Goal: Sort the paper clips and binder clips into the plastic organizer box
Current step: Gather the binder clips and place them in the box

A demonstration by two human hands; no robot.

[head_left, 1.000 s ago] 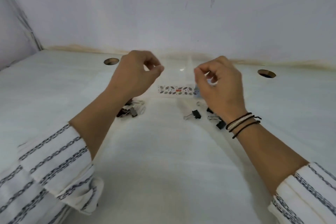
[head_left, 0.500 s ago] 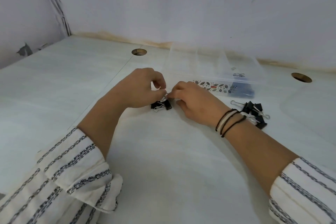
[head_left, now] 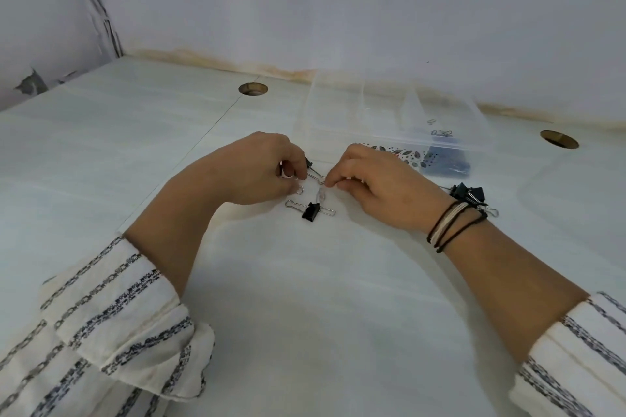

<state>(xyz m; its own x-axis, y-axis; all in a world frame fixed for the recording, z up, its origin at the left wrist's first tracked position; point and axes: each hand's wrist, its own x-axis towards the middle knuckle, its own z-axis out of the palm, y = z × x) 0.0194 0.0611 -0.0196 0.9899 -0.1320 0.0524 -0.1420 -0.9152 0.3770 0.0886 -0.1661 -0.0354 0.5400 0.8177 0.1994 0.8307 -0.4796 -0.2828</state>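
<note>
While both hands worked close together over the middle of the white tabletop [head_left: 305, 332], the left hand [head_left: 257, 173] had its fingers curled round a small black binder clip with silver wire handles [head_left: 313, 171], and the right hand [head_left: 376, 186] pinched something small at its fingertips, seemingly a pale paper clip [head_left: 321, 194]; the frame was too fine to be sure. Another black binder clip [head_left: 311, 211] lay loose just nearer the front edge, and a black cluster of binder clips [head_left: 469, 195] sat beside the right wrist. The clear plastic organizer box [head_left: 338, 132] stood toward the back edge, a few clips already in its right compartment. To do this step well, each hand probably needed to separate one piece cleanly, lift without dragging its neighbours, and drop each kind into its own compartment
</note>
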